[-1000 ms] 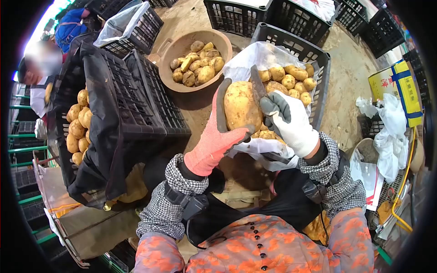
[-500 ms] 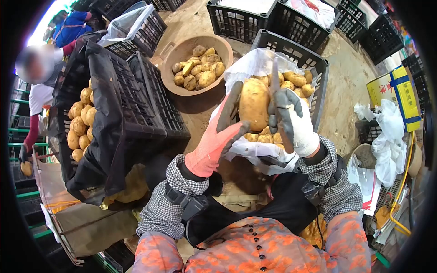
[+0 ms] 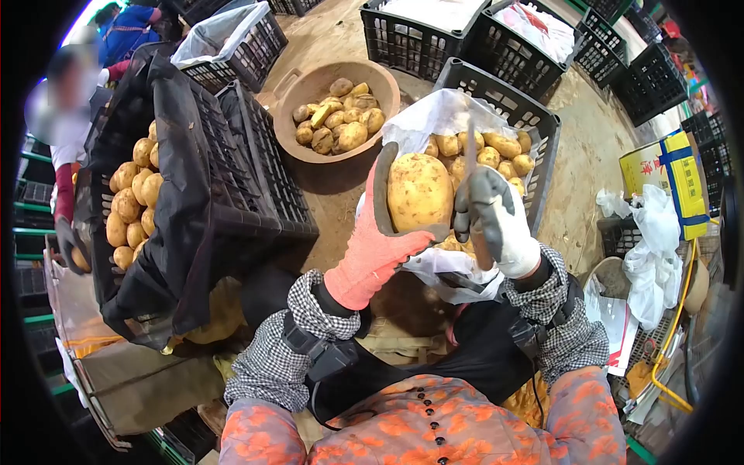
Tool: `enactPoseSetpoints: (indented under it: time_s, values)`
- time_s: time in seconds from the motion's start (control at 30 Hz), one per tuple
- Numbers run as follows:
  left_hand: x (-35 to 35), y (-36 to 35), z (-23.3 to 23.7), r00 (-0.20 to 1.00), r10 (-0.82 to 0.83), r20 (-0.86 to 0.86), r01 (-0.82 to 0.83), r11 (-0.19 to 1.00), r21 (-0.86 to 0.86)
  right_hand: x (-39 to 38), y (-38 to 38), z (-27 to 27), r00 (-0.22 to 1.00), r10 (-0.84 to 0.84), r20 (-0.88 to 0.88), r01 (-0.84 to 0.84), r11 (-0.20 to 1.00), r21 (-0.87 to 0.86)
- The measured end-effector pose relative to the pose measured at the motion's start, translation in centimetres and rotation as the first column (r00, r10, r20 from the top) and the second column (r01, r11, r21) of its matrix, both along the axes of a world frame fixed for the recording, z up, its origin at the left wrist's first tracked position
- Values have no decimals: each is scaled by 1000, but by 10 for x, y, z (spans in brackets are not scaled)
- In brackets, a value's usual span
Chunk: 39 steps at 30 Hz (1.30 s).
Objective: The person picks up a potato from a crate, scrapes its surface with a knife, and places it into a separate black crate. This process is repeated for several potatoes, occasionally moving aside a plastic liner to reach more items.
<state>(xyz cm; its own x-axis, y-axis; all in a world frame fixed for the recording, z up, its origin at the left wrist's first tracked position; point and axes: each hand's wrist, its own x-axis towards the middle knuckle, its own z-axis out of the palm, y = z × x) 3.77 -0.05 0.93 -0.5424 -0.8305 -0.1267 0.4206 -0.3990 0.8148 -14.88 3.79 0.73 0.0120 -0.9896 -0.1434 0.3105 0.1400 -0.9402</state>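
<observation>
A large yellow potato (image 3: 421, 192) rests in my left hand (image 3: 370, 246), which wears a pink glove with dark fingers and curls round its left side and underside. Close to the potato's right side, my right hand (image 3: 504, 225), in a white glove with grey fingers, is closed round a knife (image 3: 470, 143). The thin blade points up and away from me, and part of the handle shows below the fingers. Beneath both hands stands a black crate (image 3: 546, 159) lined with white plastic, full of potatoes (image 3: 488, 157).
Left of the crate is a brown basin (image 3: 283, 124) of potatoes, some cut or dark. A black-lined crate (image 3: 209, 194) with potatoes tilts at my left. Other crates (image 3: 415, 43) stand ahead; plastic bags (image 3: 651, 248) lie right. At far left, a co-worker's gloved hand (image 3: 70, 244) holds a potato.
The potato has shifted slightly left and turned in my left hand. My right fingers have come a little away from it with the knife. The co-worker's hand has moved up and right.
</observation>
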Motion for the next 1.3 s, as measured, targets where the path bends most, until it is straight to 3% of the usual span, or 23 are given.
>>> enactPoseSetpoints:
  time_s: [0.07,0.1,0.17,0.2,0.23,0.3,0.37,0.4,0.5,0.53,0.6,0.67,0.73,0.77,0.83,0.87,0.93,0.97,1.03,1.1,1.17,1.23,1.3]
  values:
    - [-2,-1,-1,991,75,112,-56,985,-165,1,-2,-4,958,-15,-287,3,999,-43]
    - [-3,-1,-2,991,74,113,-55,985,-165,0,-3,-10,958,-16,-286,4,999,-43]
    - [-3,0,-6,962,173,212,-104,948,-302,-5,-4,-17,862,-31,-506,-120,957,-263]
    - [0,-1,-8,962,174,211,-106,948,-300,-3,-5,3,739,1,-673,-261,922,-285]
    - [4,-4,-9,951,159,266,-55,932,-359,-4,-4,-3,715,39,-698,-294,923,-249]
    - [6,-8,-8,935,144,325,3,911,-412,1,3,10,911,164,-380,-177,984,0]
    - [3,-13,-2,998,2,-67,0,1000,27,0,3,-1,987,29,-158,-25,999,31]
    - [3,-14,-3,995,-23,-98,20,999,-38,-1,1,-6,1000,3,4,-4,999,52]
    - [1,-11,5,990,11,-143,-2,998,61,-4,1,-22,997,-47,62,44,998,51]
    - [2,-11,2,990,13,-143,-4,998,59,-3,2,-22,996,-76,42,72,994,84]
    - [3,-11,-6,985,-92,-146,73,989,-132,-4,2,-12,999,-36,30,34,997,68]
    - [5,1,0,996,-57,-72,49,993,-105,-3,0,-6,1000,2,15,-3,999,52]
    - [0,6,1,999,28,-46,-29,999,-26,-3,-1,-5,966,40,-256,-33,999,31]
    - [0,6,-1,998,33,-47,-34,999,-24,-2,-1,-4,965,46,-257,-39,999,33]
    - [2,4,-7,990,8,140,15,986,-164,1,-1,-1,950,12,-311,3,999,46]
    - [2,4,-12,990,10,140,13,986,-163,1,-1,-1,950,14,-310,1,999,46]
    - [3,5,-26,935,93,342,56,914,-402,-2,-2,-1,891,40,-452,-54,998,-17]
    - [3,6,-29,934,105,343,47,913,-406,-7,-1,-1,891,48,-451,-65,998,-21]
    - [8,7,-31,782,324,533,166,716,-678,-16,-4,-3,435,-124,-892,-458,822,-338]
    - [7,6,-29,753,328,571,209,704,-679,-3,6,-8,812,-61,-581,-127,952,-277]
    - [1,7,-24,906,141,399,62,889,-454,7,4,-7,962,-189,-196,183,982,-45]
    - [-7,6,-27,996,19,90,-5,990,-144,-12,-3,-10,976,-5,-218,-2,999,-32]
    - [-3,1,-15,994,-59,-91,71,987,143,-13,-8,-17,961,-49,-271,35,998,-53]
